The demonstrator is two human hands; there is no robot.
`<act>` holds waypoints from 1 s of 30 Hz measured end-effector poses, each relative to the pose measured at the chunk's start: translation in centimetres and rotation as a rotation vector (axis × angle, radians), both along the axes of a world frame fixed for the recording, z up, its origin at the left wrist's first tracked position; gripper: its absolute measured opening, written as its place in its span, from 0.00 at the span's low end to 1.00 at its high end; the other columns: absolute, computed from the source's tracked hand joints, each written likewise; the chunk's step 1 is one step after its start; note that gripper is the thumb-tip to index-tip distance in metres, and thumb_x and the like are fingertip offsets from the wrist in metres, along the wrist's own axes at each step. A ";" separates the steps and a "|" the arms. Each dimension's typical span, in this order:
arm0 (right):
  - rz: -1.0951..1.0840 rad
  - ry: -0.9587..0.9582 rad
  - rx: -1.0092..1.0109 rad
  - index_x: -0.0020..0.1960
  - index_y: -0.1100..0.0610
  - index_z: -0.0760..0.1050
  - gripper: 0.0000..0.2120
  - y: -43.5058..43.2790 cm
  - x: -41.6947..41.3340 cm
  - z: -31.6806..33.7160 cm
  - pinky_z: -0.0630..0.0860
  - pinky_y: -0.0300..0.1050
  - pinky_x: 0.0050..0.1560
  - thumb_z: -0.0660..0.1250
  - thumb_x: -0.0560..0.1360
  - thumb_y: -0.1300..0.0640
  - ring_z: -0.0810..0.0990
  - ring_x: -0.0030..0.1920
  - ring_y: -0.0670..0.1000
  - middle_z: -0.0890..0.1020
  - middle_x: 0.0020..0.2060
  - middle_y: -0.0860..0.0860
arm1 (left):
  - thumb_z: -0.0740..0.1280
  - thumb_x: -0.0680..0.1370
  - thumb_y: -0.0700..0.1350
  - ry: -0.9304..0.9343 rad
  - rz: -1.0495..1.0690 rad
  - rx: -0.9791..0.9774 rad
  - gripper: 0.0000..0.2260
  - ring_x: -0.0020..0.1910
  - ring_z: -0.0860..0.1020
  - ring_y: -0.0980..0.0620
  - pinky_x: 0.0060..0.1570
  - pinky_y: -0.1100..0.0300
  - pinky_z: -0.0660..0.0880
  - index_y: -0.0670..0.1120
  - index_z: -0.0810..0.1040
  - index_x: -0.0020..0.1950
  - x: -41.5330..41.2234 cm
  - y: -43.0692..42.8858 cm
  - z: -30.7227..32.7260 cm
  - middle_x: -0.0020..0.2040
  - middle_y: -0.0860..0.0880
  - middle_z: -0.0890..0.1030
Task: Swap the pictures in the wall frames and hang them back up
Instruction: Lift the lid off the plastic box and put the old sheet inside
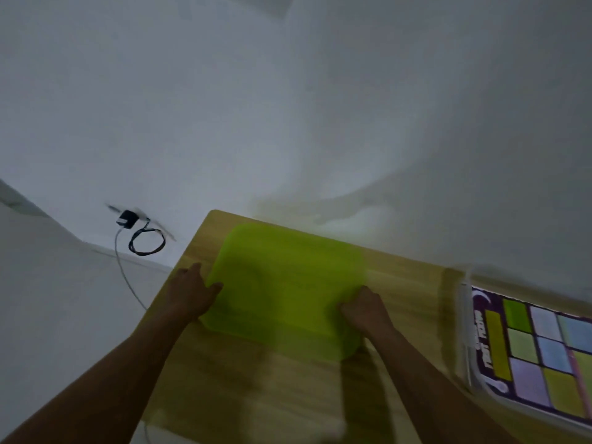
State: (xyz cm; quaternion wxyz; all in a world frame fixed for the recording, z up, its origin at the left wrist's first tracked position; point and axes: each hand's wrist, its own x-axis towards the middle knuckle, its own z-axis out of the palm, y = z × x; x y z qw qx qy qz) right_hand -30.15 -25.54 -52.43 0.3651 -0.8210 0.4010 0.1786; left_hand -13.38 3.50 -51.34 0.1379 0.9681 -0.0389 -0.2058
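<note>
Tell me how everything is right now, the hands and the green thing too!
green panel: flat on the table, held at both sides.
left hand: grips the panel's left edge.
right hand: curled on the panel's right edge.
framed picture: lying face up on the table.
charger: on the wall, cable looped.

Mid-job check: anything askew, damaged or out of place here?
Nothing clearly wrong. The green panel lies flat and roughly square with the wooden table, held by the left hand and right hand. The white-framed picture lies flat at the right. Only a black adapter dangles a looped cable on the wall. Blur hides fine detail.
</note>
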 end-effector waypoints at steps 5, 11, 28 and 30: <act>-0.143 -0.066 -0.021 0.59 0.60 0.70 0.18 1.0 1.1 -1.5 0.75 0.48 0.48 0.70 0.72 0.57 0.76 0.59 0.61 0.76 0.57 0.59 | 0.67 0.77 0.54 0.108 -0.053 -0.021 0.30 0.62 0.74 0.38 0.58 0.48 0.74 0.39 0.66 0.72 2.2 1.0 -2.2 0.65 0.37 0.74; -0.259 -0.186 0.094 0.64 0.60 0.75 0.23 0.8 0.5 -0.8 0.79 0.50 0.50 0.72 0.69 0.61 0.80 0.55 0.60 0.80 0.58 0.58 | 0.72 0.75 0.45 0.219 0.106 -0.302 0.34 0.63 0.74 0.37 0.60 0.45 0.72 0.43 0.62 0.77 2.4 1.5 -1.3 0.68 0.36 0.73; -0.464 -0.380 0.226 0.65 0.53 0.76 0.29 -15.5 -18.7 10.5 0.79 0.59 0.57 0.72 0.68 0.72 0.83 0.51 0.56 0.84 0.52 0.54 | 0.79 0.64 0.40 0.338 -0.088 -0.662 0.39 0.35 0.80 0.50 0.38 0.54 0.77 0.50 0.68 0.73 -11.6 -14.7 9.8 0.40 0.42 0.83; -0.506 -0.359 0.206 0.66 0.49 0.74 0.31 -18.7 -21.8 10.8 0.79 0.59 0.57 0.71 0.68 0.71 0.83 0.52 0.57 0.83 0.53 0.53 | 0.79 0.64 0.41 0.340 -0.106 -0.674 0.41 0.34 0.79 0.52 0.43 0.49 0.78 0.50 0.67 0.74 -14.8 -17.8 9.8 0.48 0.35 0.83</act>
